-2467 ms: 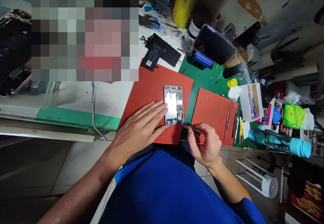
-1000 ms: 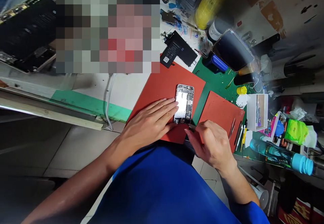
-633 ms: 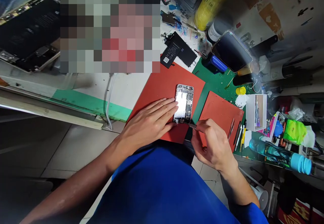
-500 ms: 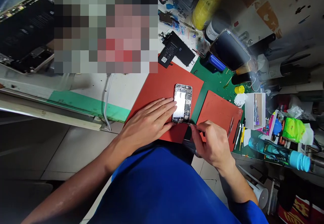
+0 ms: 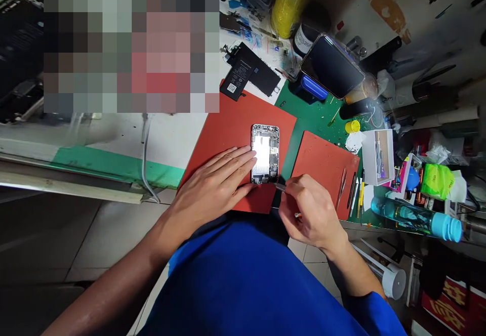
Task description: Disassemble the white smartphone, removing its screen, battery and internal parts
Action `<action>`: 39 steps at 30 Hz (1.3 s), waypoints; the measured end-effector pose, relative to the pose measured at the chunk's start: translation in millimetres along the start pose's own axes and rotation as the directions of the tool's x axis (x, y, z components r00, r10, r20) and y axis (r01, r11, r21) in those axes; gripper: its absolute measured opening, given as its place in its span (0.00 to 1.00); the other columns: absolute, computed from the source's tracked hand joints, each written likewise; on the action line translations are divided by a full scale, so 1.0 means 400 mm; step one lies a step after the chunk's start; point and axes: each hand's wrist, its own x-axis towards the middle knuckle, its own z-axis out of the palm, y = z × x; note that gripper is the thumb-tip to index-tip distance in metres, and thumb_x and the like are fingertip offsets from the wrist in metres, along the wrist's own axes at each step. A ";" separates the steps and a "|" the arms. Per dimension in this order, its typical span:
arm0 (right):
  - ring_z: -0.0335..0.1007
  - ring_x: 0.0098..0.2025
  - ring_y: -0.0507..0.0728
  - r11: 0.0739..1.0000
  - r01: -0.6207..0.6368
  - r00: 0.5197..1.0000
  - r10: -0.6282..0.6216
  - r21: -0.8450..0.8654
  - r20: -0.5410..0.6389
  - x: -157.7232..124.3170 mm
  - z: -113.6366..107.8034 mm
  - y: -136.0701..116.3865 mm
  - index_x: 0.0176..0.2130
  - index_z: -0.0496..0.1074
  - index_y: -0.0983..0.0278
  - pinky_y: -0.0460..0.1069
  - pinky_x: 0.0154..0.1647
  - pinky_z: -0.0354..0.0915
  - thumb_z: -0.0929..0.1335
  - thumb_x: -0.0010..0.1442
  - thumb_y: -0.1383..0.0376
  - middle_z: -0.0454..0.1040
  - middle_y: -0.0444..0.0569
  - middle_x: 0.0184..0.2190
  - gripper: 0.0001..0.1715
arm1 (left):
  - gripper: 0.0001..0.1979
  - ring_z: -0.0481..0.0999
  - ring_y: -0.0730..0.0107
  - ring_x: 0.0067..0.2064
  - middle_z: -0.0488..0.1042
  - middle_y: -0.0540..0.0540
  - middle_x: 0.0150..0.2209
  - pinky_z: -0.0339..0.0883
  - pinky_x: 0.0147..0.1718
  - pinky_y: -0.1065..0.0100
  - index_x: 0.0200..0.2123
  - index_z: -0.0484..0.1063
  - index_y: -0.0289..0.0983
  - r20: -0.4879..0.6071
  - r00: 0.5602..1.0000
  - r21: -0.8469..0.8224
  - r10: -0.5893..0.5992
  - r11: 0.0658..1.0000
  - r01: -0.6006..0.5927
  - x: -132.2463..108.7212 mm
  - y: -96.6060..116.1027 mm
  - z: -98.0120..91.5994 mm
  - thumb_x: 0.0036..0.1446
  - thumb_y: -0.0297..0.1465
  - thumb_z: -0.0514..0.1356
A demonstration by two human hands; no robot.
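Observation:
An opened phone (image 5: 261,155) lies on the red mat (image 5: 235,118), its silvery inside and circuit parts facing up. My left hand (image 5: 218,179) rests flat on the mat with its fingers stretched out, the fingertips at the phone's left edge. At the phone's lower right corner, my right hand (image 5: 309,207) pinches a slim screwdriver (image 5: 280,187) with a ridged metal shaft. The tool's tip is beside the bottom edge; whether it touches is too small to tell.
Two dark phone batteries (image 5: 237,75) lie beyond the mat. A phone stands propped on a blue holder (image 5: 314,87). Right of me are a second red mat (image 5: 322,164) with tweezers (image 5: 340,188), a white box (image 5: 377,156) and a blue bottle (image 5: 417,218).
My right hand has drawn slightly back and turned, so more of the screwdriver's ridged shaft shows. My left hand stays at the phone. The whole view has shifted a little.

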 end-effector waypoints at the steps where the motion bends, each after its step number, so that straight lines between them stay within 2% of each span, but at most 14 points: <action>1: 0.65 0.32 0.55 1.000 -0.003 1.000 0.003 0.001 -0.005 -0.002 0.001 0.001 0.47 0.66 0.61 0.51 0.31 0.64 0.68 0.72 0.72 0.73 0.47 0.32 0.08 | 0.30 0.69 0.49 0.75 0.70 0.36 0.73 0.67 0.75 0.44 0.75 0.64 0.35 -0.001 1.000 0.004 0.003 1.000 -0.003 0.000 0.000 0.000 0.73 0.30 0.63; 4: 0.62 0.29 0.54 1.000 -0.001 1.000 0.001 -0.020 -0.020 -0.008 0.003 0.004 0.48 0.67 0.61 0.51 0.29 0.61 0.68 0.72 0.73 0.70 0.43 0.29 0.09 | 0.31 0.69 0.49 0.75 0.70 0.35 0.73 0.67 0.75 0.44 0.75 0.63 0.34 -0.003 1.000 0.018 0.014 1.000 -0.014 0.000 -0.001 0.001 0.73 0.30 0.63; 7: 0.66 0.32 0.55 1.000 -0.026 1.000 0.026 0.013 -0.007 -0.011 0.006 0.005 0.49 0.67 0.61 0.51 0.31 0.65 0.68 0.73 0.71 0.73 0.46 0.32 0.08 | 0.31 0.69 0.49 0.75 0.70 0.36 0.73 0.67 0.75 0.44 0.75 0.63 0.35 -0.004 1.000 0.019 0.014 1.000 -0.014 0.000 -0.002 0.002 0.73 0.31 0.64; 11: 0.65 0.29 0.54 0.998 -0.058 0.996 0.058 0.013 -0.061 -0.010 0.014 0.002 0.49 0.67 0.61 0.51 0.30 0.65 0.68 0.72 0.72 0.72 0.44 0.30 0.08 | 0.32 0.70 0.49 0.75 0.70 0.35 0.73 0.68 0.74 0.43 0.75 0.63 0.34 0.003 1.000 0.024 0.014 1.000 -0.014 0.000 -0.003 0.001 0.73 0.31 0.64; 14: 0.70 0.32 0.55 0.996 -0.084 0.994 0.086 0.025 -0.067 -0.012 0.021 -0.001 0.51 0.68 0.62 0.52 0.31 0.69 0.69 0.73 0.70 0.76 0.48 0.34 0.09 | 0.32 0.70 0.48 0.74 0.70 0.36 0.73 0.68 0.74 0.43 0.75 0.63 0.34 0.003 1.000 0.012 0.006 1.000 -0.006 0.000 -0.001 0.001 0.72 0.31 0.64; 18: 0.73 0.29 0.53 0.984 -0.174 0.971 0.177 0.036 -0.161 -0.031 0.025 -0.003 0.50 0.68 0.60 0.50 0.29 0.72 0.70 0.74 0.70 0.77 0.45 0.34 0.08 | 0.32 0.70 0.50 0.75 0.70 0.37 0.73 0.67 0.75 0.43 0.76 0.63 0.38 -0.001 1.000 -0.017 -0.016 1.000 0.016 0.002 0.001 0.001 0.73 0.32 0.64; 21: 0.77 0.30 0.53 0.914 -0.361 0.878 0.400 0.185 -0.263 -0.057 0.029 0.000 0.49 0.69 0.59 0.50 0.30 0.74 0.72 0.72 0.67 0.77 0.44 0.34 0.09 | 0.31 0.69 0.50 0.75 0.70 0.36 0.73 0.67 0.75 0.44 0.75 0.64 0.36 0.005 1.000 -0.017 -0.011 1.000 0.011 0.002 -0.002 0.000 0.73 0.33 0.64; 24: 0.77 0.28 0.52 0.709 -0.530 0.675 0.685 0.465 -0.274 -0.082 0.045 0.009 0.46 0.68 0.58 0.48 0.28 0.72 0.74 0.71 0.63 0.75 0.40 0.30 0.11 | 0.30 0.68 0.48 0.75 0.71 0.34 0.72 0.66 0.75 0.43 0.73 0.66 0.33 -0.005 1.000 -0.014 0.013 1.000 -0.013 0.003 -0.002 -0.007 0.72 0.33 0.66; 26: 0.76 0.26 0.52 0.527 -0.530 0.541 0.814 0.665 -0.214 -0.094 0.062 0.019 0.43 0.66 0.57 0.47 0.26 0.71 0.76 0.70 0.60 0.73 0.36 0.27 0.15 | 0.26 0.70 0.47 0.74 0.76 0.35 0.68 0.68 0.73 0.43 0.69 0.70 0.33 -0.026 1.000 -0.023 0.015 1.000 -0.016 0.010 0.008 -0.016 0.72 0.32 0.66; 28: 0.74 0.24 0.51 0.365 -0.464 0.465 0.876 0.807 -0.129 -0.100 0.078 0.027 0.43 0.66 0.57 0.47 0.26 0.71 0.77 0.69 0.58 0.70 0.34 0.25 0.18 | 0.18 0.77 0.48 0.68 0.81 0.37 0.60 0.74 0.67 0.45 0.62 0.75 0.35 -0.049 0.999 -0.047 -0.012 0.999 0.009 0.025 0.029 -0.026 0.72 0.30 0.65; 30: 0.74 0.23 0.51 0.240 -0.404 0.428 0.903 0.883 -0.050 -0.103 0.089 0.032 0.42 0.65 0.57 0.46 0.26 0.72 0.78 0.67 0.56 0.70 0.33 0.25 0.20 | 0.10 0.83 0.54 0.57 0.84 0.41 0.52 0.78 0.59 0.50 0.55 0.78 0.37 -0.047 0.998 -0.089 -0.044 0.995 0.040 0.049 0.058 -0.030 0.73 0.29 0.63; 32: 0.75 0.25 0.51 0.155 -0.363 0.395 0.919 0.919 0.001 -0.105 0.092 0.033 0.42 0.65 0.57 0.46 0.27 0.72 0.79 0.66 0.55 0.72 0.34 0.25 0.22 | 0.07 0.83 0.59 0.49 0.84 0.44 0.47 0.79 0.54 0.54 0.52 0.78 0.38 -0.026 0.998 -0.151 -0.050 0.987 0.046 0.078 0.086 -0.024 0.75 0.30 0.62; 35: 0.75 0.25 0.51 0.092 -0.327 0.361 0.932 0.941 0.035 -0.108 0.087 0.034 0.43 0.65 0.57 0.45 0.27 0.72 0.80 0.65 0.54 0.76 0.36 0.25 0.23 | 0.05 0.83 0.64 0.46 0.84 0.47 0.44 0.78 0.51 0.59 0.48 0.77 0.40 0.001 0.999 -0.253 -0.052 0.966 0.050 0.117 0.114 -0.002 0.77 0.31 0.60; 39: 0.74 0.23 0.51 0.059 -0.285 0.353 0.934 0.957 0.047 -0.119 0.078 0.044 0.43 0.65 0.57 0.46 0.27 0.72 0.80 0.64 0.52 0.79 0.38 0.27 0.24 | 0.08 0.84 0.66 0.43 0.83 0.50 0.41 0.77 0.45 0.64 0.45 0.76 0.42 0.033 0.998 -0.345 -0.044 0.937 0.052 0.148 0.123 0.017 0.77 0.29 0.57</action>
